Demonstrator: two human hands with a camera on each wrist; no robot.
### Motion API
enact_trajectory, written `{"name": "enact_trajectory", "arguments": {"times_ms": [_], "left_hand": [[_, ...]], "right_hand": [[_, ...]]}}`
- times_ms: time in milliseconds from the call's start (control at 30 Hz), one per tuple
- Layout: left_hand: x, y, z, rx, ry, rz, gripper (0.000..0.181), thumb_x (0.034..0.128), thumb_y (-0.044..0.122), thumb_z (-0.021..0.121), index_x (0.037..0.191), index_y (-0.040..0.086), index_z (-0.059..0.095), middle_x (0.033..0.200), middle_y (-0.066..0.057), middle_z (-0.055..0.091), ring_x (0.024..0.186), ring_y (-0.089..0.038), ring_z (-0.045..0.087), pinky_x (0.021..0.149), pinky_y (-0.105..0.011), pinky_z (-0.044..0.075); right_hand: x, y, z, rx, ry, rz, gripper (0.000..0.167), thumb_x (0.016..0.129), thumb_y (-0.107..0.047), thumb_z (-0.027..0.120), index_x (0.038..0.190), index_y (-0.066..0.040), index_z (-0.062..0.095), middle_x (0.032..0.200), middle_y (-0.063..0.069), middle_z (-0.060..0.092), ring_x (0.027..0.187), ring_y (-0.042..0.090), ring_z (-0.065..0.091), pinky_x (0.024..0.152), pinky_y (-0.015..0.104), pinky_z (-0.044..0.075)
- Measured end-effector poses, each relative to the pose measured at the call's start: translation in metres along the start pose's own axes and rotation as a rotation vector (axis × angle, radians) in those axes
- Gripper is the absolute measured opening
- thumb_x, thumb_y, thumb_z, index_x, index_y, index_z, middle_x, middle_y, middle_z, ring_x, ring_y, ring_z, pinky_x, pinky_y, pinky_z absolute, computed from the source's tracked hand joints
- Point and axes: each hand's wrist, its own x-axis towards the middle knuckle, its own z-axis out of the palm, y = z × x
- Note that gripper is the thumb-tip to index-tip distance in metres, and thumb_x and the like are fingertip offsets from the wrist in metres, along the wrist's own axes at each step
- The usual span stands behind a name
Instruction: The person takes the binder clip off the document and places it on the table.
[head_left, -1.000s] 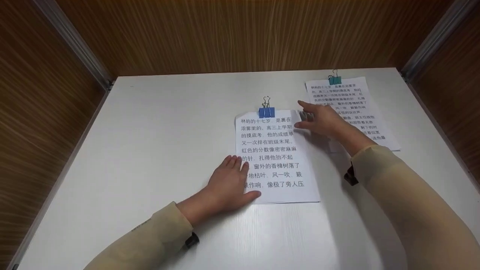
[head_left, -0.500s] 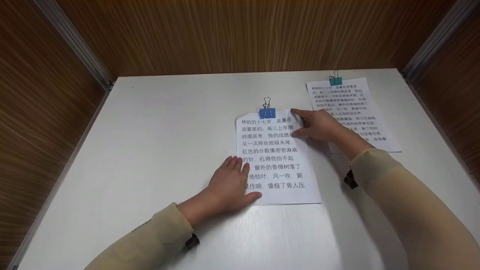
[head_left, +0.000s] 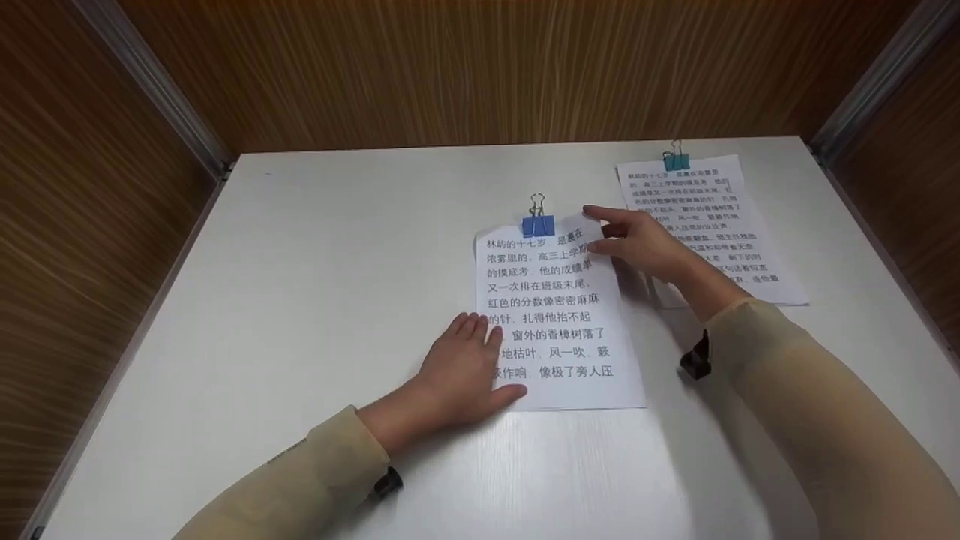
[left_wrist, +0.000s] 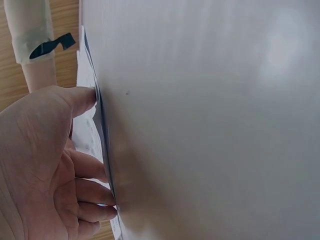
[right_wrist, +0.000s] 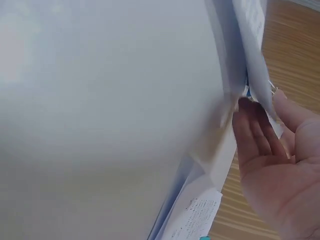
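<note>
A stack of printed sheets (head_left: 555, 349) lies on the table, a blue binder clip (head_left: 538, 226) at its top edge. My left hand (head_left: 461, 375) rests on the lower left side of this stack, fingers straight together and thumb spread near the bottom edge. At the upper right corner, my right hand (head_left: 645, 244) pinches the top sheet (right_wrist: 252, 55); in the right wrist view several fingers are behind it and the thumb is on the printed side. That side of the sheet is raised and bent. The left wrist view shows the stack's edge (left_wrist: 102, 125) beside the left fingers.
A second printed stack (head_left: 712, 225) with a teal binder clip (head_left: 676, 161) lies at the back right, partly covered by the right arm. Wooden panels (head_left: 480, 75) stand around the white table (head_left: 300, 300) at the back and sides.
My right hand has come from beside the stack to its upper right corner and now lifts that side of the top sheet. My left hand stays in place.
</note>
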Motion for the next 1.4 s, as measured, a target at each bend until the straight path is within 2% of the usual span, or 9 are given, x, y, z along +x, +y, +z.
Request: {"name": "enact_trajectory", "arguments": {"times_ms": [133, 333, 467, 667, 833, 1033, 1133, 1400], "left_hand": [[0.001, 0.0, 0.0, -0.001, -0.005, -0.003, 0.096, 0.1017, 0.071, 0.046, 0.159, -0.006, 0.041, 0.163, -0.03, 0.039, 0.157, -0.039, 0.03, 0.131, -0.048, 0.015], [0.0, 0.0, 0.0, 0.005, -0.004, -0.004, 0.096, 0.1018, 0.071, 0.046, 0.159, -0.006, 0.042, 0.162, -0.031, 0.039, 0.156, -0.04, 0.031, 0.131, -0.049, 0.016], [0.0, 0.0, 0.0, 0.004, -0.003, -0.003, 0.096, 0.1017, 0.07, 0.046, 0.158, -0.006, 0.042, 0.162, -0.03, 0.04, 0.156, -0.04, 0.032, 0.131, -0.049, 0.017], [0.0, 0.0, 0.0, 0.001, 0.005, 0.0, 0.095, 0.1015, 0.07, 0.047, 0.158, -0.006, 0.043, 0.161, -0.03, 0.041, 0.156, -0.04, 0.033, 0.13, -0.049, 0.018], [0.001, 0.0, 0.0, 0.008, -0.008, -0.003, 0.095, 0.1015, 0.07, 0.046, 0.158, -0.006, 0.042, 0.162, -0.03, 0.04, 0.156, -0.039, 0.032, 0.13, -0.048, 0.017], [0.002, 0.0, 0.0, 0.012, -0.013, 0.003, 0.096, 0.1015, 0.071, 0.046, 0.159, -0.006, 0.042, 0.162, -0.029, 0.04, 0.156, -0.039, 0.032, 0.13, -0.048, 0.018], [0.001, 0.0, 0.0, 0.013, -0.009, 0.006, 0.096, 0.1015, 0.071, 0.046, 0.158, -0.006, 0.043, 0.162, -0.029, 0.041, 0.156, -0.039, 0.032, 0.13, -0.048, 0.018], [-0.001, -0.002, -0.003, -0.001, -0.021, 0.003, 0.097, 0.1011, 0.072, 0.046, 0.16, -0.006, 0.04, 0.164, -0.03, 0.038, 0.158, -0.04, 0.029, 0.131, -0.048, 0.016]], "right_hand": [[0.0, 0.0, -0.003, 0.081, -0.041, 0.046, 0.064, 0.105, -0.018, 0.067, 0.164, -0.029, 0.044, 0.151, 0.008, 0.056, 0.126, 0.025, 0.059, 0.103, 0.037, 0.046], [0.005, 0.003, -0.004, 0.242, -0.092, 0.136, 0.061, 0.106, -0.007, 0.054, 0.162, -0.03, 0.047, 0.15, 0.009, 0.058, 0.118, 0.026, 0.065, 0.088, 0.033, 0.051], [0.009, 0.005, -0.004, 0.331, -0.11, 0.171, 0.061, 0.106, -0.005, 0.05, 0.163, -0.027, 0.047, 0.15, 0.009, 0.059, 0.12, 0.027, 0.065, 0.087, 0.032, 0.053], [0.011, 0.007, -0.003, 0.351, -0.113, 0.193, 0.062, 0.104, -0.002, 0.05, 0.162, -0.025, 0.048, 0.151, 0.008, 0.059, 0.124, 0.027, 0.064, 0.093, 0.033, 0.054], [0.012, 0.007, -0.003, 0.361, -0.097, 0.211, 0.061, 0.102, -0.001, 0.052, 0.158, -0.025, 0.054, 0.15, 0.006, 0.06, 0.125, 0.024, 0.063, 0.091, 0.031, 0.054], [0.009, 0.006, -0.003, 0.382, -0.067, 0.207, 0.058, 0.104, -0.003, 0.052, 0.157, -0.025, 0.055, 0.151, 0.008, 0.06, 0.125, 0.025, 0.066, 0.091, 0.03, 0.057], [0.006, 0.003, -0.003, 0.404, -0.041, 0.193, 0.055, 0.105, -0.003, 0.051, 0.156, -0.025, 0.057, 0.151, 0.009, 0.06, 0.124, 0.024, 0.066, 0.084, 0.026, 0.056], [-0.003, -0.005, -0.001, 0.484, 0.013, 0.106, 0.054, 0.106, 0.0, 0.048, 0.153, -0.023, 0.06, 0.161, 0.005, 0.05, 0.126, 0.023, 0.062, 0.079, 0.021, 0.055]]}}
